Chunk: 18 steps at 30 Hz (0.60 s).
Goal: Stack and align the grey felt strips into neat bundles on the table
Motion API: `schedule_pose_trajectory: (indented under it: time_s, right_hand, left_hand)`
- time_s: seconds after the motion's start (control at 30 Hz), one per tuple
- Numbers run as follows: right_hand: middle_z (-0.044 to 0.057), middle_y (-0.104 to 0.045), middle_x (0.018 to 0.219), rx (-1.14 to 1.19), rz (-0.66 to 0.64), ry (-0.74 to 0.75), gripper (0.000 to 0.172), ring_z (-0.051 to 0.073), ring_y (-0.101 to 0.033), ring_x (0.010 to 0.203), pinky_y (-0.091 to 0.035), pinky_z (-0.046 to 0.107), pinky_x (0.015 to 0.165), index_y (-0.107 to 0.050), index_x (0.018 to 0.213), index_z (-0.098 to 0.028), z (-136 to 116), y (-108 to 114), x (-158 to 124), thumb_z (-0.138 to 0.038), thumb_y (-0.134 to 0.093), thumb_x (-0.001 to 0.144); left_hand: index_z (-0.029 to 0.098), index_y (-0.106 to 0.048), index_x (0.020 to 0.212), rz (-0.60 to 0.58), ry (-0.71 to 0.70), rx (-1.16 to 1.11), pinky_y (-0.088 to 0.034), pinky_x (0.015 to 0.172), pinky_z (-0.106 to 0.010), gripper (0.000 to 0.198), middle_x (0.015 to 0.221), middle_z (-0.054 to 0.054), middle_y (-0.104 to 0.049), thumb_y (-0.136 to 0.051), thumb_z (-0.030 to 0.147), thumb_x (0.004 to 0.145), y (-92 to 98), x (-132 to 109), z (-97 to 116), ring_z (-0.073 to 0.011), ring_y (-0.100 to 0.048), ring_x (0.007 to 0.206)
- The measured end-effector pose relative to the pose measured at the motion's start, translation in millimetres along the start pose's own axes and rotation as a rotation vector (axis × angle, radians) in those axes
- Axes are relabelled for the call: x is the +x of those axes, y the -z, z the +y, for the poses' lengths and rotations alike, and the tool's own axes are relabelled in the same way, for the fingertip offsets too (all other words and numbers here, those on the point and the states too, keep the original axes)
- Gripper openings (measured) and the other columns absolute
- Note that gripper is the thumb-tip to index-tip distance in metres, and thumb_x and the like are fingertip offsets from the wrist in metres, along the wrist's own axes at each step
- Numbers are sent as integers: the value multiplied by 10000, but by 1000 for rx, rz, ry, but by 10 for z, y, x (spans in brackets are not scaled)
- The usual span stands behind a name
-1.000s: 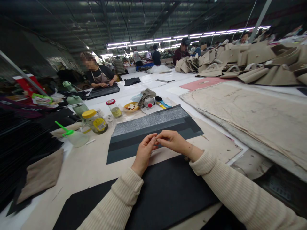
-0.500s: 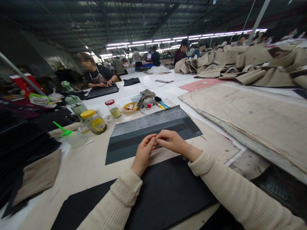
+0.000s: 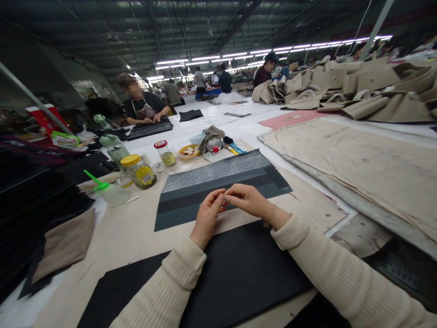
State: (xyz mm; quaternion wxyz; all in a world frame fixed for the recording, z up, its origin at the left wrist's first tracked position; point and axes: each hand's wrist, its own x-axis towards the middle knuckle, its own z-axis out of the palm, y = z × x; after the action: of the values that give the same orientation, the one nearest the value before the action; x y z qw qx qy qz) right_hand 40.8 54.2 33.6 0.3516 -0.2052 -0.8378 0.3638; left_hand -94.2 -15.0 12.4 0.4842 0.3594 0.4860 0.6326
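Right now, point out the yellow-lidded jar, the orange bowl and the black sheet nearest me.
yellow-lidded jar [image 3: 143, 176]: head view, its labelled side.
orange bowl [image 3: 189, 157]: head view, its near rim.
black sheet [image 3: 239, 273]: head view, its bare middle.

No writing can be read anywhere in the scene. The yellow-lidded glass jar [image 3: 138, 171] on the left of the table carries a yellow label with dark print too small to make out. Farther left, the pale lettering on a dark purple band [image 3: 30, 150] and the markings on a red and white board [image 3: 48, 119] are too blurred.
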Motion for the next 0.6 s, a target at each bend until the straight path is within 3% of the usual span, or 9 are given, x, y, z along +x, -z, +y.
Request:
schedule_pose_trajectory:
  time_s: [0.6]
  right_hand:
    - [7, -596, 681, -57, -16, 35, 168, 96, -517, 636, -390, 213, 619, -640, 746, -154, 1, 13, 10, -200, -487, 799]
  left_hand:
    - [185, -618, 947, 9, 6, -8, -431, 621, -195, 304, 874, -21, -607, -663, 334, 686, -15, -12, 1, -98, -547, 726]
